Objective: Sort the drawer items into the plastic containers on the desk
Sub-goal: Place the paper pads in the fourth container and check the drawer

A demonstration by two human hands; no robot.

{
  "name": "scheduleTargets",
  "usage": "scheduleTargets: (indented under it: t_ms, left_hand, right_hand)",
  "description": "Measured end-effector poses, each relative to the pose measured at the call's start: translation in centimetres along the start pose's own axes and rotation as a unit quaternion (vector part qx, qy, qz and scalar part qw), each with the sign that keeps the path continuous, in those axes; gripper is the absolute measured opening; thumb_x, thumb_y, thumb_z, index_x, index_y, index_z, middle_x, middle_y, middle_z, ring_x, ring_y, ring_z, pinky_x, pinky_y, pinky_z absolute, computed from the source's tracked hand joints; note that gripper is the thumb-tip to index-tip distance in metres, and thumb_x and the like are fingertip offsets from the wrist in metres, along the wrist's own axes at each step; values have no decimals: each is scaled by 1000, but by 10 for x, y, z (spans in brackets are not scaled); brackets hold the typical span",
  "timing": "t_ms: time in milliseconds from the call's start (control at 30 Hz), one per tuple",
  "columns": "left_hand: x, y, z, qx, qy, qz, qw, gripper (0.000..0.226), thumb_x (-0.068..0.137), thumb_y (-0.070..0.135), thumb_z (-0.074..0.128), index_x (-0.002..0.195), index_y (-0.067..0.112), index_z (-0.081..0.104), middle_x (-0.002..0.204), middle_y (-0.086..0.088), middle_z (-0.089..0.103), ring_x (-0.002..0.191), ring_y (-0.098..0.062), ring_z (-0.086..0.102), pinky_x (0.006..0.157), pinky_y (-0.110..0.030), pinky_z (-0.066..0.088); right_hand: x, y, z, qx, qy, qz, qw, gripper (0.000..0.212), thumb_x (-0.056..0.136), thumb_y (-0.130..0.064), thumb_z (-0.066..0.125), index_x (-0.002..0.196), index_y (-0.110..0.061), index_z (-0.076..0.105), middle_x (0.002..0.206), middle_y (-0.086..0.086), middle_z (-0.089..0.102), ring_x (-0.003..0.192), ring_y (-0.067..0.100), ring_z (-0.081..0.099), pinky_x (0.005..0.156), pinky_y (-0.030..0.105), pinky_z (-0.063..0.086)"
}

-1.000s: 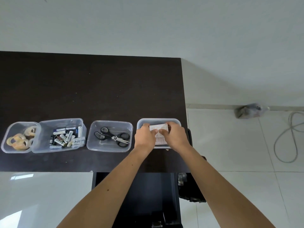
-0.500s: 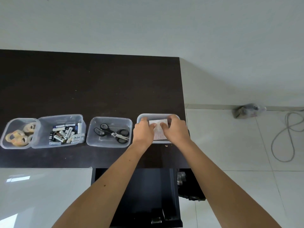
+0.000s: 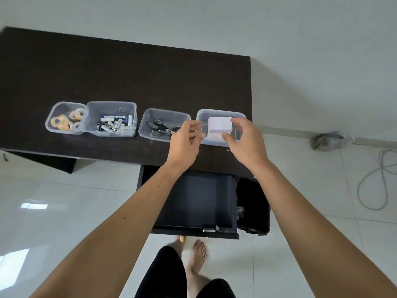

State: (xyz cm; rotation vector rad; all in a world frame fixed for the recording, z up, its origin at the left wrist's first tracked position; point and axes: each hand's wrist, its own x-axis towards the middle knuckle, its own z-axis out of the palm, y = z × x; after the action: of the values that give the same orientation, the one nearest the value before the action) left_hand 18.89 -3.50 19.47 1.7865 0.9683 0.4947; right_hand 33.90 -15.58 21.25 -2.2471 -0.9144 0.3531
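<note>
Four clear plastic containers stand in a row on the dark desk (image 3: 107,67). The rightmost container (image 3: 221,112) holds a stack of white paper slips (image 3: 219,127). My left hand (image 3: 186,140) hovers at its left side, fingers apart, holding nothing. My right hand (image 3: 245,139) hovers at its right front corner, fingers spread and off the paper. The scissors container (image 3: 163,114) holds black-handled scissors (image 3: 162,126). Batteries (image 3: 113,125) fill the second container, and tape rolls (image 3: 66,122) lie in the leftmost one. Below the desk the dark drawer (image 3: 199,203) stands pulled out; I see nothing inside it.
The desk's right edge runs just past the paper container. On the white tile floor to the right lie a plastic bag (image 3: 329,141) by the wall and a looped grey cable (image 3: 378,179). The person's bare feet (image 3: 198,252) stand in front of the drawer.
Both hands have let go of the paper stack and drawn back, fingers now apart. The stack rests in the rightmost container. The camera has tilted down, showing the drawer and feet.
</note>
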Motion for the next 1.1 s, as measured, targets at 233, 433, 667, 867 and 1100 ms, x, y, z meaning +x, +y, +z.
scheduleTargets:
  t_ms: [233, 433, 667, 867, 1100]
  left_hand:
    - [-96, -59, -26, 56, -54, 15, 997, 29, 100, 24, 70, 129, 25, 66, 119, 13, 71, 108, 0, 67, 96, -27, 57]
    - [-169, -147, -44, 156, -123, 26, 980, 30, 98, 37, 71, 127, 30, 66, 121, 16, 68, 109, -1, 64, 96, -33, 58]
    - [-224, -214, -65, 260, -179, 68, 946, 41, 95, 39, 75, 133, 28, 67, 134, 8, 66, 121, -14, 63, 105, -37, 54]
    - [-221, -234, -58, 237, -122, 126, 956, 28, 97, 17, 74, 125, 19, 74, 124, 2, 72, 112, -14, 67, 102, -30, 55]
    - [-203, -240, -57, 246, -80, 170, 951, 21, 98, 16, 73, 118, 13, 76, 113, 0, 72, 102, -14, 68, 92, -26, 57]
  right_hand:
    - [-108, 14, 28, -19, -69, -35, 997, 45, 95, -35, 76, 135, -21, 64, 135, -1, 64, 122, 19, 63, 105, 41, 53]
    - [-204, 57, 69, -41, -180, -9, 983, 44, 91, -42, 81, 131, -30, 67, 131, -12, 61, 121, 13, 60, 105, 37, 52]
    - [-266, 94, 132, -57, -179, -22, 982, 45, 85, -40, 86, 126, -28, 72, 122, -8, 64, 116, 17, 59, 100, 39, 52]
    - [-272, 119, 167, -38, -39, -62, 997, 24, 86, -30, 85, 106, -21, 77, 107, -3, 67, 101, 25, 58, 89, 43, 51]
    - [-261, 124, 186, -21, 22, -139, 990, 18, 90, -24, 83, 104, -16, 77, 103, -2, 66, 95, 25, 54, 84, 39, 49]
